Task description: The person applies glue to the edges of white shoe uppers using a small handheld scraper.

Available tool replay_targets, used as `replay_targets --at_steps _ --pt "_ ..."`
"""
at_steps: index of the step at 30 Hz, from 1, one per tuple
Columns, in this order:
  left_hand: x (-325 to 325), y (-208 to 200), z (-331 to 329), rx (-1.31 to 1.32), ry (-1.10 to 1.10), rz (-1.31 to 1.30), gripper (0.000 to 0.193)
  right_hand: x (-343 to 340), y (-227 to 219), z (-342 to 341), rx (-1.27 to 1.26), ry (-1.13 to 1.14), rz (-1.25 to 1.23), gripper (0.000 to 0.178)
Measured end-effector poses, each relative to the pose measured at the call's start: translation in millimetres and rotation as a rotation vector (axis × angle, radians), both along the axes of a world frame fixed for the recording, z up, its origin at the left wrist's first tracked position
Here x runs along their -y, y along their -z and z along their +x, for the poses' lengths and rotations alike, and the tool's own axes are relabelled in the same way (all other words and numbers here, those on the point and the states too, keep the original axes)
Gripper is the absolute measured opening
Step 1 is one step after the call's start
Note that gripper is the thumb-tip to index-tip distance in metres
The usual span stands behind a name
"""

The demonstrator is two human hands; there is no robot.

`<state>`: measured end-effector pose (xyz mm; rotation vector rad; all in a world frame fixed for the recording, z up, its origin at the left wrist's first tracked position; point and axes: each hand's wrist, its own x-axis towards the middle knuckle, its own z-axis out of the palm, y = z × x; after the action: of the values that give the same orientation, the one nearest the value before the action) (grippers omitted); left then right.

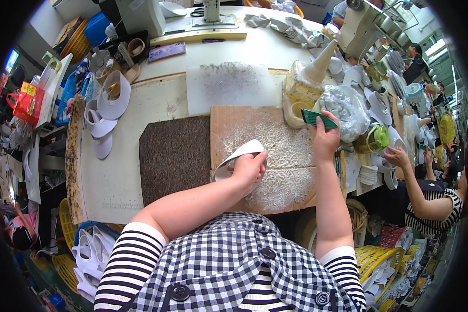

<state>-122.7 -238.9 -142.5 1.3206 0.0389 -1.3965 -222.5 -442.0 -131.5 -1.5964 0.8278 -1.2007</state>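
Observation:
My left hand (248, 169) grips a curved white shoe piece (237, 154) and holds it over a brown cardboard sheet (234, 122) smeared with dried white glue. My right hand (325, 139) is raised at the cardboard's right edge and holds a green flat tool (318, 119). Just beyond that hand stands a yellowish glue container with a white cone spout (308, 83), next to a crumpled clear plastic bag (343, 109).
A dark rough mat (174, 156) lies left of the cardboard, a white board (229, 86) behind it. White shoe parts (106, 112) are stacked at the table's left. Another person's hand (398, 156) works at the right. Baskets of white pieces (91, 255) sit below.

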Motion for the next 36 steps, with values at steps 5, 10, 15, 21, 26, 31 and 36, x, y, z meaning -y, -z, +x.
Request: replay_targets --at_steps 5,10,15,21,26,31,36 --pt "-5.9 10.6 -1.8 0.021 -0.189 0.001 0.027 29.0 7.7 15.5 -0.305 0.097 -0.176 0.021" --pt "-17.4 13.5 10.0 0.186 -0.274 -0.042 0.019 40.0 18.4 21.5 -0.399 0.106 -0.075 0.020" --pt "-39.9 -20.9 5.8 0.221 -0.310 -0.125 0.018 40.0 20.2 -3.5 -0.114 0.135 0.293 0.023" --pt "-62.7 -52.6 12.5 0.008 -0.427 -0.347 0.020 -44.4 -38.9 -11.8 0.128 -0.063 0.475 0.022" --pt "-72.8 -70.4 3.7 -0.042 -0.367 -0.358 0.023 -131.4 -77.2 1.8 0.102 -0.418 0.095 0.022" --pt "-83.2 -89.5 2.0 -0.043 -0.358 -0.370 0.024 -134.7 -81.8 -2.1 -0.097 -0.208 -0.287 0.019" --pt "-86.8 -89.1 3.1 -0.057 -0.389 -0.452 0.025 -158.5 -96.0 -2.6 -0.157 -0.430 -0.825 0.034"
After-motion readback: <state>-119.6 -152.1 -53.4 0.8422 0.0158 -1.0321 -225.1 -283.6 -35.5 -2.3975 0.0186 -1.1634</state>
